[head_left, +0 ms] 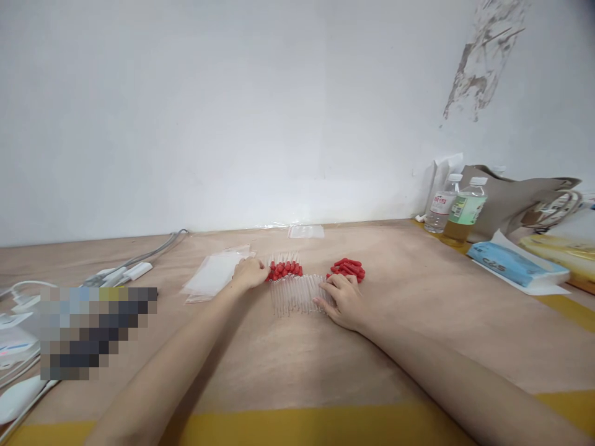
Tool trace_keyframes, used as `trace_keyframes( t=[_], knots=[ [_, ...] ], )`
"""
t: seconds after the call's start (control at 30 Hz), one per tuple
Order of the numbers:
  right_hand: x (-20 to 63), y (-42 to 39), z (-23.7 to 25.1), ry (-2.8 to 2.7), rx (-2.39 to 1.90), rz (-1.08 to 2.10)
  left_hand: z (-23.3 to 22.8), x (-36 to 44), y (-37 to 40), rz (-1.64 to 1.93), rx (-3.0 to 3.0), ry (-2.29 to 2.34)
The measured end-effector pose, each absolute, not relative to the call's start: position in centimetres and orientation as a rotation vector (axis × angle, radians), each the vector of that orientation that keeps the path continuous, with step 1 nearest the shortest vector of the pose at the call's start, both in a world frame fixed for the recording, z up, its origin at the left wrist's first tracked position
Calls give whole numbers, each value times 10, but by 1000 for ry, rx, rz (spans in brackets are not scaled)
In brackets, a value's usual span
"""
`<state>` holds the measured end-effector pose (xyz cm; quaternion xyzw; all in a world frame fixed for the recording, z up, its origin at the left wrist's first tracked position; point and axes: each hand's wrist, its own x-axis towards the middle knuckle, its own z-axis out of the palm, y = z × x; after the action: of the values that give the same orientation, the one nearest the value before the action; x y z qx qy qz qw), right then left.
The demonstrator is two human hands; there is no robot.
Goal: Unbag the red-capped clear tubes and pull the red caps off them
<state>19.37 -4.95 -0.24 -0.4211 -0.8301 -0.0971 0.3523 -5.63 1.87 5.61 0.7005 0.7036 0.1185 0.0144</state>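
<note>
My left hand (251,273) is at the left end of a row of small red pieces (286,270), its fingers drawn together against the nearest one. Thin clear tips stick out beyond these pieces toward the wall. Just nearer to me lies a row of slim clear tubes (297,294), side by side. My right hand (344,301) rests over the right end of that row, thumb and fingers apart, fingertips touching the tubes. Behind its knuckles sits a loose pile of red elongated pieces (346,267). What lies between my left fingertips is hidden.
Clear flat bags (216,272) lie left of my left hand, and another small clear sheet (306,231) lies near the wall. Cables and white plugs (137,271) are at the left. Two bottles (466,210), a tissue pack (515,263) and a grey bag (502,201) stand at the right.
</note>
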Motion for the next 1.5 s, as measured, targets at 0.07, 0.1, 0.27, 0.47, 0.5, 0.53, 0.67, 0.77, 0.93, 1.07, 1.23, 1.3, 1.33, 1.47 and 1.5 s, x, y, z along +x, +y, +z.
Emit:
trace_keyframes(
  t=[0.07, 0.1, 0.27, 0.47, 0.5, 0.53, 0.67, 0.77, 0.93, 1.07, 1.23, 1.3, 1.33, 1.47, 1.5],
  knots=[
    [194, -48, -3, -2112, -1088, -262, 56, -58, 14, 430, 2162, 2183],
    [194, -47, -4, -2097, -1088, -263, 56, -60, 11, 464, 2155, 2174],
    [194, -46, -6, -2067, -1067, -246, 52, -75, -5, 635, 2131, 2120],
    [192, -49, -5, -2045, -1040, -274, 44, -80, -22, 886, 2135, 2061],
    [191, -50, -3, -2024, -1031, -301, 42, -78, -27, 965, 2173, 1999],
    [191, -52, -1, -1998, -1026, -335, 40, -75, -32, 1044, 2234, 1912],
    [191, -58, 7, -1968, -986, -501, 26, -61, -57, 1126, 2639, 1409],
    [189, -59, 8, -2086, -910, -549, 12, -51, -70, 1111, 2781, 1157],
    [182, -61, 5, -2220, -814, -459, 3, -41, -75, 1218, 2787, 1091],
    [173, -66, 4, -2250, -825, -348, 5, -37, -75, 1178, 2834, 1031],
    [167, -71, 6, -2269, -789, -259, 12, -33, -78, 1032, 3001, 1046],
    [167, -73, 8, -2270, -771, -272, 16, -30, -80, 965, 3045, 1073],
    [167, -74, 8, -2266, -759, -291, 17, -29, -81, 936, 3061, 1074],
    [173, -77, 7, -2255, -695, -413, 19, -29, -84, 836, 3103, 1065],
    [176, -76, 6, -2260, -680, -438, 18, -32, -84, 808, 3096, 1083]
  ],
)
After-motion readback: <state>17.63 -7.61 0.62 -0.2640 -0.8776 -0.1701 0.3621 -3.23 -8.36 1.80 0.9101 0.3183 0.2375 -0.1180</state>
